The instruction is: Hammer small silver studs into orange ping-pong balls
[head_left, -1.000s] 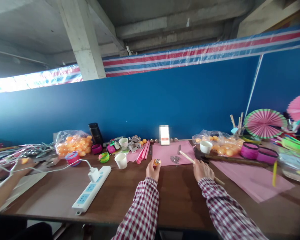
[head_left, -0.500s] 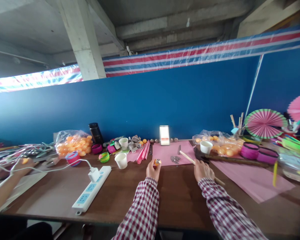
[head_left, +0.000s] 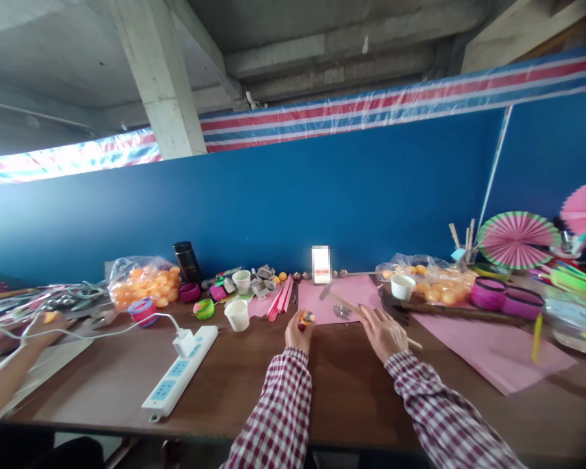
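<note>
My left hand [head_left: 297,335] is closed around an orange ball [head_left: 306,317] with shiny silver bits on its upper side. My right hand [head_left: 385,331] grips the wooden handle of a small hammer [head_left: 346,303]; its fingers lie fairly straight along the handle. The hammer's head is blurred and hangs to the left, over a pink sheet [head_left: 312,296]. A small pile of silver metal pieces [head_left: 342,313] rests on that sheet, between my hands. Several silver-covered balls [head_left: 344,273] stand in a row along the back edge.
Left: a power strip [head_left: 178,374] with a white plug, a paper cup [head_left: 237,316], pink strips [head_left: 280,298] and a bag of orange balls [head_left: 144,283]. Another person's hand [head_left: 41,330] holds an orange ball at far left. Right: another cup [head_left: 402,286], purple rings [head_left: 522,309] and a second pink sheet [head_left: 493,358].
My right hand has moved left with the hammer, and the hammer's head has swung toward the ball. My left hand keeps its place, the ball turned slightly.
</note>
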{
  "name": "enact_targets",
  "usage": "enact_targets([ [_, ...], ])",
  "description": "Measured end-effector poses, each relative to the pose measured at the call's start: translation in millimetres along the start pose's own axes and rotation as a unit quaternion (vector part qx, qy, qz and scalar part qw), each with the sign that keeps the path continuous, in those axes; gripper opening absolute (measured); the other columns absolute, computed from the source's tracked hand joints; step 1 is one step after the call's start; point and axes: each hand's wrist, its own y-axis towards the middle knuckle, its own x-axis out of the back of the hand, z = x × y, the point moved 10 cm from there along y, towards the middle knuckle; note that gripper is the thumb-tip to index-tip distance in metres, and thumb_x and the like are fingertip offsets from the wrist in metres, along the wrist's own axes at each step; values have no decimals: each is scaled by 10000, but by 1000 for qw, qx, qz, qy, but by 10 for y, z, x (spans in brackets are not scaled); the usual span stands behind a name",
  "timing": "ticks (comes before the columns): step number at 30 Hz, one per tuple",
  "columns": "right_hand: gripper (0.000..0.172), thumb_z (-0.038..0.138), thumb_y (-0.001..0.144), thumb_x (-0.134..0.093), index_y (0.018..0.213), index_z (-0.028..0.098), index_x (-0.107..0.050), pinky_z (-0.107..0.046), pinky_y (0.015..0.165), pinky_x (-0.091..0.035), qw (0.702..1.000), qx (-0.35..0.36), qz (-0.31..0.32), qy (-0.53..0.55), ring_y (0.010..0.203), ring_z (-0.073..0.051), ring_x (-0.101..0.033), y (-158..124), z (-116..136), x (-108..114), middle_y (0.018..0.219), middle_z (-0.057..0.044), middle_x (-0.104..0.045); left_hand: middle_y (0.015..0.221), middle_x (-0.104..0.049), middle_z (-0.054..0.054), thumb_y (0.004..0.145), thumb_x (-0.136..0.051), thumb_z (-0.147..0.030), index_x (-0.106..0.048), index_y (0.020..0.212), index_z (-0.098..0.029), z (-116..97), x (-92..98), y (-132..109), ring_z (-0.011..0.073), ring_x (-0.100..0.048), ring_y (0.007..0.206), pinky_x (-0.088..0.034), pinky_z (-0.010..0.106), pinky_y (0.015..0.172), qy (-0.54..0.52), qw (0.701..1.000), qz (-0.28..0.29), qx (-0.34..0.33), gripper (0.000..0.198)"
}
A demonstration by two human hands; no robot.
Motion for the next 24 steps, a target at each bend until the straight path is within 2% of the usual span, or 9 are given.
enact_targets([
  [5,305,340,862,-329,1067,237,-530,-231,651,-325,997,78,-1,27,749,-130,-526,-61,236,-50,812,-38,-606,744,-621,32,578,-630,-211,-609,959,-149,-9,-24,25,89,-514,545,-442,229,587,34,999,4,-24,386],
  [10,312,342,863,-330,1079,225,-522,-234,661,-328,995,92,-1,33,762,-132,-515,-85,299,-49,817,-39,-598,826,-625,18,624,-576,-201,-589,995,-196,-36,-77,28,98,-540,624,-444,227,635,41,998,31,-44,371],
  [13,296,325,862,-340,1082,247,-523,-239,640,-322,993,113,4,19,743,-130,-511,-91,356,-50,800,-29,-596,774,-630,21,619,-581,-203,-594,982,-180,0,-73,40,100,-540,587,-448,234,613,59,997,27,-32,364],
  [18,311,341,862,-337,1077,223,-529,-235,656,-325,995,92,-27,24,751,-130,-511,-86,305,-8,798,-46,-593,833,-630,30,610,-590,-198,-599,968,-179,-2,-53,41,116,-563,654,-452,232,634,58,997,19,-39,358],
  [24,271,321,852,-375,1049,237,-541,-241,626,-313,993,106,-54,23,698,-120,-505,-92,337,15,748,-25,-588,726,-632,25,579,-612,-168,-624,914,-159,-7,-26,35,108,-552,588,-458,226,602,55,998,10,-37,336],
])
